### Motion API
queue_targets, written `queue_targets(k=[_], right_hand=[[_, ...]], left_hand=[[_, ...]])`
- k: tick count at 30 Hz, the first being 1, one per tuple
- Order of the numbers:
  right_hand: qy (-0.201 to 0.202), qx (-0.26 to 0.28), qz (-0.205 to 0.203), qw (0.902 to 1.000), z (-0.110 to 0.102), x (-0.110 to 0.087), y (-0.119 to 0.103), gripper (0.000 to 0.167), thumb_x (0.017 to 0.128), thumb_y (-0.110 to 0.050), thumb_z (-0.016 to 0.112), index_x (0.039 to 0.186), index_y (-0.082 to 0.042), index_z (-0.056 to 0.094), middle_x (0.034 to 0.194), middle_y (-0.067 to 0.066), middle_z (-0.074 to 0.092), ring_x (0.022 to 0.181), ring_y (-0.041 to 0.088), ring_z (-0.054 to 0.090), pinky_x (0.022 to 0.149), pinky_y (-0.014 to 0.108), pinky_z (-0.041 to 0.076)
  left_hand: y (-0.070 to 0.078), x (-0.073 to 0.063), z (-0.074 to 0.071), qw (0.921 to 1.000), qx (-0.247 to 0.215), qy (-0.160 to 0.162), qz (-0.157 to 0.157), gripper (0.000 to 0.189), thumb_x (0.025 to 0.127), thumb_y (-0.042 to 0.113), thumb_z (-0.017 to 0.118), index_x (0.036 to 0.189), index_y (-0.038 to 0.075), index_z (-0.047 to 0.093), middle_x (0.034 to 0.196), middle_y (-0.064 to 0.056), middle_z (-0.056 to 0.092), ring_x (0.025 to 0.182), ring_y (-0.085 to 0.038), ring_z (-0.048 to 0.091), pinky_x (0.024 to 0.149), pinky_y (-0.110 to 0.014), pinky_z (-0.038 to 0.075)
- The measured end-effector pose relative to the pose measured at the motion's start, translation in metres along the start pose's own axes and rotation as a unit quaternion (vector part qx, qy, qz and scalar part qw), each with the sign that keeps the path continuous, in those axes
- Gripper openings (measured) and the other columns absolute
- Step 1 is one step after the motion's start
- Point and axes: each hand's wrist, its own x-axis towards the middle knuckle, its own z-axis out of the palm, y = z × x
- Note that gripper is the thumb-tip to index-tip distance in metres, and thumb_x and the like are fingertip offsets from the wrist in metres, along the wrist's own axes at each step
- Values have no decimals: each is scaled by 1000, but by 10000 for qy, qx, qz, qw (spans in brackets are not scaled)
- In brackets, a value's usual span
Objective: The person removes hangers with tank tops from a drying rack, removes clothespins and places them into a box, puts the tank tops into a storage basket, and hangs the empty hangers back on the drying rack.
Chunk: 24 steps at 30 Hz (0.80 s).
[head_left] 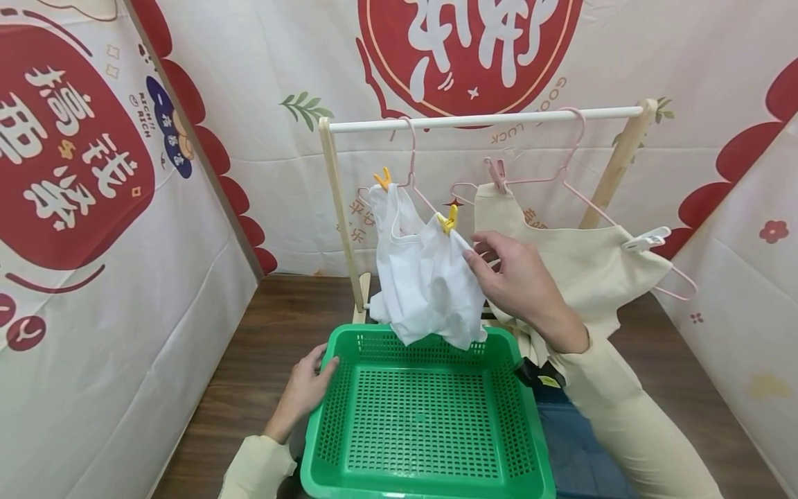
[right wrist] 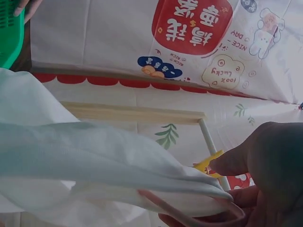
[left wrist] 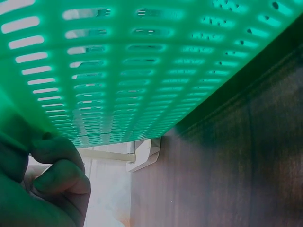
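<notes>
Clothespins [head_left: 447, 220], one orange and one yellow, fix the white sleeveless top [head_left: 430, 291] to its pink hanger [head_left: 413, 149], presumably against slipping. On my feed it hangs over the tabletop [head_left: 218, 381], near the far edge, neck up, hem down toward the green basket [head_left: 424, 416], long axis roughly vertical. My right grip [head_left: 517, 274] pinches its shoulder edge beside the yellow one; my left grip [head_left: 305, 388] grasps the basket's rim, I judge to steady it.

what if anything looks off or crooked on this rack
The beige garment looks askew: its pink hanger slants in the head view, with the white clip lower than the pink clip. Its angle to the camera may explain some of that. No spill or damage is visible.
</notes>
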Motion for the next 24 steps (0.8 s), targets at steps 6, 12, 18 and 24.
queue_targets(k=[6,12,18,24], right_hand=[[-16,-231,9,9997,8,3,0,29,99,-18,59,120,1,66,102,16,71,82,27,64,71,43,53],[-39,-297,115,9995,12,3,1,27,99,-16,58,117,2,66,99,18,70,78,28,62,68,41,50],[-20,-260,98,9996,15,3,3,21,100,-14,56,108,2,67,75,13,63,63,24,54,57,34,43],[-118,-164,184,9996,16,4,5,22,102,-15,53,102,2,67,64,7,52,57,21,49,52,32,40]], left_hand=[[0,1,0,10000,-40,-5,-21,49,102,27,56,145,6,45,109,-16,72,65,-17,69,54,-30,54],[-1,1,0,10000,-58,1,9,49,102,28,56,145,6,45,108,-15,73,65,-16,69,54,-30,54],[-1,0,1,9999,-104,8,19,50,102,28,56,146,5,45,108,-16,72,64,-16,70,53,-30,54],[-1,0,1,10000,-81,25,29,51,102,28,56,146,5,44,105,-16,73,62,-16,69,52,-30,54]])
